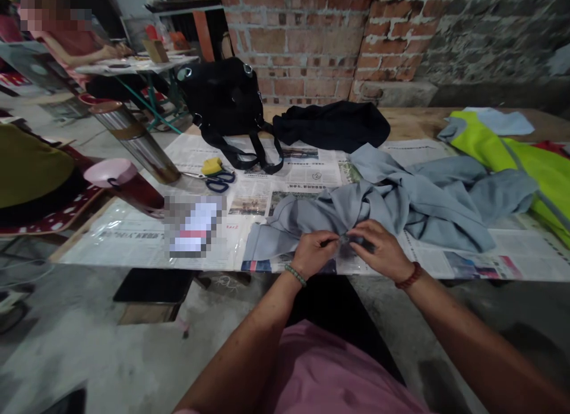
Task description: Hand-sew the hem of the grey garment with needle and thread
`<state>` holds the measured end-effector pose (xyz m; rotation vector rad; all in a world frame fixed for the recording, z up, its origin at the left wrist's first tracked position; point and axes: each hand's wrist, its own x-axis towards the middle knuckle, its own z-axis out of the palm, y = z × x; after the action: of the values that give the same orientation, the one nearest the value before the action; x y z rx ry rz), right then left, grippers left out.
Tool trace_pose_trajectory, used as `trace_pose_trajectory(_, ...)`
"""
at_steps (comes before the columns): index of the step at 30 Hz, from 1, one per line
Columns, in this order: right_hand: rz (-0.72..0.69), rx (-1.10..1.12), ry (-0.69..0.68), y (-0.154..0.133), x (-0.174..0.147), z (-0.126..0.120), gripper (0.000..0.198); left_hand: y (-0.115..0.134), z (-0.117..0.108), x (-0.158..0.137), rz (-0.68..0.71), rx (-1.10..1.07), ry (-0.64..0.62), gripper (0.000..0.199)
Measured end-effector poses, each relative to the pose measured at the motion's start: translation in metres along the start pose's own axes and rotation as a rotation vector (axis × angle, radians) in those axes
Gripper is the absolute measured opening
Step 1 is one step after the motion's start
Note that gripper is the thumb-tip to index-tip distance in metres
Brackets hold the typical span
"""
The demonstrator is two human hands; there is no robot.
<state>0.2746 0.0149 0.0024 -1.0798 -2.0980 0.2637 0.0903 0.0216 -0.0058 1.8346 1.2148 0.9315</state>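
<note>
A rumpled grey cloth garment [427, 194] lies across the newspaper-covered table in front of me. At its near edge my left hand [314, 252] is closed in a pinch, its fingertips on a small bit of the grey cloth. My right hand [378, 247] faces it from the other side, thumb and fingers bent together close to the same spot. Between the fingertips is something small and dark grey, too blurred to name. Both hands are just above the table's front edge.
Left on the table are a phone [196, 227], a pink-lidded cup [129, 185], a steel flask [138, 144] and scissors [219, 180] beside something yellow [211, 166]. Behind are a black backpack [222, 99], dark cloth [333, 126] and, right, a yellow-green garment [512, 158]. A person [66, 46] sits farther off.
</note>
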Motion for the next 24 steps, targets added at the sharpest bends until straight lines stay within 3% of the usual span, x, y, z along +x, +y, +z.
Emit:
trace_pose_trajectory(8, 0.032, 0.037, 0.050, 0.006, 0.002, 0.015, 0.011, -0.002, 0.001, 0.000, 0.022, -0.002, 0.009, 0.018)
trace_pose_trajectory(24, 0.274, 0.272, 0.194, 0.007, -0.004, 0.004, 0.005, -0.003, 0.002, 0.000, 0.004, -0.025, 0.011, 0.018)
